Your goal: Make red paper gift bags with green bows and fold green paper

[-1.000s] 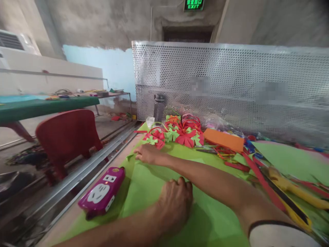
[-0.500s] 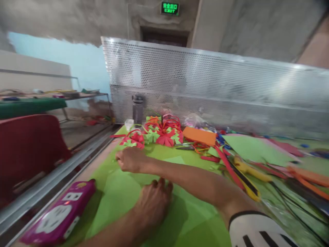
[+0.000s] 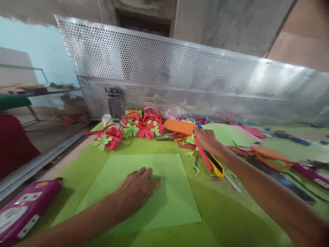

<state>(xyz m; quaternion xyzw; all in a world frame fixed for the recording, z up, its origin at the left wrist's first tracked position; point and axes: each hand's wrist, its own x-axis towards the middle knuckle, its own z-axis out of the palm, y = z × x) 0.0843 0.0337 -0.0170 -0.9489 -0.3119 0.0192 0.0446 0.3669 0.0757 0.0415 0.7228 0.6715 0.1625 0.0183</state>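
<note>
My left hand (image 3: 137,187) lies flat on a light green paper sheet (image 3: 177,202), fingers stretched out. My right hand (image 3: 207,140) reaches over the pile of scraps, just right of an orange paper piece (image 3: 178,126). Its fingers are curled and somewhat blurred; what they hold, if anything, is hidden. Below it lie a red paper strip (image 3: 204,157) and a yellow-and-black tool (image 3: 217,166), partly covered by the hand and wrist. Red and green paper flower shapes (image 3: 145,129) with looped strips stand at the back of the table.
A purple box with a white pattern (image 3: 33,206) sits at the left edge. A dark bottle (image 3: 114,104) stands before the perforated metal panel (image 3: 138,58). Right of my forearm are a light green sheet (image 3: 228,133), an orange strip (image 3: 272,156) and a black cord (image 3: 305,187).
My right hand has swung from above the sheet's far left side to the scraps on the right. My left hand stays on the sheet, its fingers now flatter. The view has turned right.
</note>
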